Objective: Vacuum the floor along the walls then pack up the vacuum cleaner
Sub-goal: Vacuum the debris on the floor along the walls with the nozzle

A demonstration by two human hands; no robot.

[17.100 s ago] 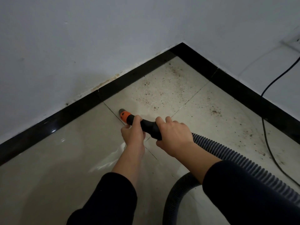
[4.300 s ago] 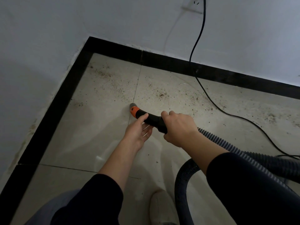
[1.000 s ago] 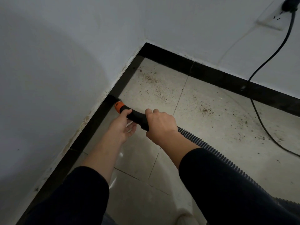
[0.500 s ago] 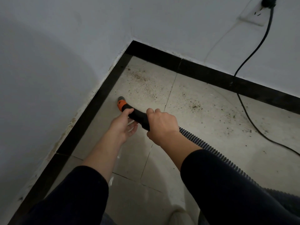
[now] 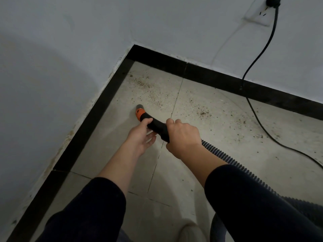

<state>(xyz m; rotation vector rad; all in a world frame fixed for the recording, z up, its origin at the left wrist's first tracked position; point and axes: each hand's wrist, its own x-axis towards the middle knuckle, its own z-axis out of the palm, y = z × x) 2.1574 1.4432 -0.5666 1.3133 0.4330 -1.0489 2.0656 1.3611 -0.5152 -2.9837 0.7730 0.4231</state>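
Vacuum nozzle [image 5: 140, 111]: a black curved tube with an orange collar and a grey tip. The tip sits low over a pale tile close to the left-hand skirting, a little short of the corner. Whether it touches the tile cannot be told.
Right hand [image 5: 183, 137]: fingers wrapped over the rear of the black tube, just where the hose joins.
Left hand [image 5: 141, 137]: further forward, thumb on top of the tube just behind the orange collar, fingers under it, so the tube sits pinched between them.
Hose [image 5: 227, 158]: dark and ribbed, it runs back from the right hand, passes under the right sleeve [image 5: 253, 198] and curves round at the lower right.
Floor [image 5: 174, 180]: pale tiles with thin grout lines.
Dirt [image 5: 152, 95]: brown specks scattered ahead of the tip toward the corner, and more across the next tile to the right.
Skirting [image 5: 97, 119]: a glossy black band along both walls, meeting at the corner.
Walls [image 5: 52, 67]: plain white, stained above the left skirting.
Power cord [image 5: 244, 77]: black, it hangs from a plug in the socket [image 5: 257, 16], crosses the back skirting and trails over the dirty tile on the right, in the path along that wall.
Shoe [image 5: 191, 232]: light-coloured toe at the bottom edge, beside the hose loop.
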